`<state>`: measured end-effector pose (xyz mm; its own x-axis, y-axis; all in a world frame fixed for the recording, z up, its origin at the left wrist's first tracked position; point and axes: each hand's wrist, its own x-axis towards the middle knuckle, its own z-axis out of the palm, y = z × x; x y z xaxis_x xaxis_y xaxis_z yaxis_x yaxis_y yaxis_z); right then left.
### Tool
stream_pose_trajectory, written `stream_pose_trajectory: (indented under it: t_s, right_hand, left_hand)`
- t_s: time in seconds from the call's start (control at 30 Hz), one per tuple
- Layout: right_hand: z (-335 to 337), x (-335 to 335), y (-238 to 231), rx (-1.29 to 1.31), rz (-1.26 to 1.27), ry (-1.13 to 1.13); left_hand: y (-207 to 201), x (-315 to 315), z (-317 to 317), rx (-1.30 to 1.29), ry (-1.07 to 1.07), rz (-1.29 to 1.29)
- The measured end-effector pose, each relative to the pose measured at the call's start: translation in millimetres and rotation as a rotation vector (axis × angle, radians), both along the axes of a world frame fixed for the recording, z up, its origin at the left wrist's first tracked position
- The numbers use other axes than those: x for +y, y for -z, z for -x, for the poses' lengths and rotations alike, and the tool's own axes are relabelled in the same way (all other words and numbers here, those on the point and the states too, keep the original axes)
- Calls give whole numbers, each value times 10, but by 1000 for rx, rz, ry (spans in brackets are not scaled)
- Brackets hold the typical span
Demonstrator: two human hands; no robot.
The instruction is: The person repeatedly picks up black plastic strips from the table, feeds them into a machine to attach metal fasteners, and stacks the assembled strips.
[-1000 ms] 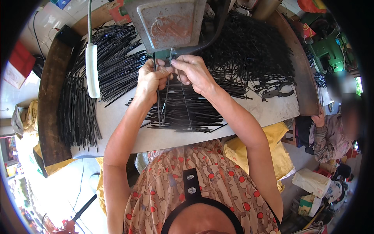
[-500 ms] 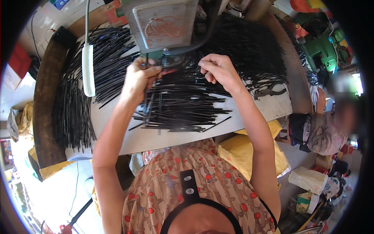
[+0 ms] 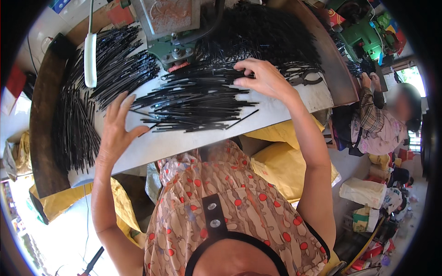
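Observation:
Thin black strips [image 3: 198, 103] lie in a loose heap at the middle of the pale worktable [image 3: 133, 154]. At the heap's left end, my left hand [image 3: 119, 129] is open, thumb and fingers spread beside the strip ends. My right hand [image 3: 264, 79] hovers at the heap's far right, thumb and fingers apart, with nothing visible between them. Beyond the heap stands a machine with a green base [image 3: 172, 53] and a metal housing [image 3: 170, 16]. A red piece [image 3: 179, 67] sits at the front of its working head.
More black strips [image 3: 76, 138] lie at the left, and a large dark pile [image 3: 262, 34] fills the far right. Pliers [image 3: 306, 79] rest near the right edge. A white lamp [image 3: 90, 60] hangs at the left. Wooden boards [image 3: 43, 138] border the table. Another person [image 3: 375, 119] works at the right.
My left hand has left the machine's head, moved toward me and left, and opened; the strips it held are out of it. My right hand's fingers have spread. The view has shifted.

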<state>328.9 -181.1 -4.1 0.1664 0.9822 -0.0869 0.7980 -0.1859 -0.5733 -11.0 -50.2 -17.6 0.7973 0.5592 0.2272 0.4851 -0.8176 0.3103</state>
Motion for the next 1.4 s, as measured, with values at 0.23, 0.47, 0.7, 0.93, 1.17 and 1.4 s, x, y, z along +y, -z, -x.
stream_pose_trajectory:
  t_s: [0.23, 0.47, 0.7, 0.93, 1.17, 1.4]
  right_hand:
    - [312, -626, 339, -365, -135, -186]
    - [531, -448, 644, -239, -234, -27]
    - [757, 113, 872, -374, -456, 39]
    - [749, 332, 781, -516, -454, 95]
    - [424, 48, 715, -258, -513, 50]
    - [334, -123, 786, -286, -256, 29]
  left_hand:
    - [519, -78, 103, 87, -6, -17]
    - [682, -121, -242, 2, 35, -71]
    - [922, -115, -899, -219, -152, -213]
    - [894, -149, -1131, -134, -265, -269]
    - [771, -188, -1108, -23, -278, -261]
    - [702, -196, -1106, -21, -91, -259]
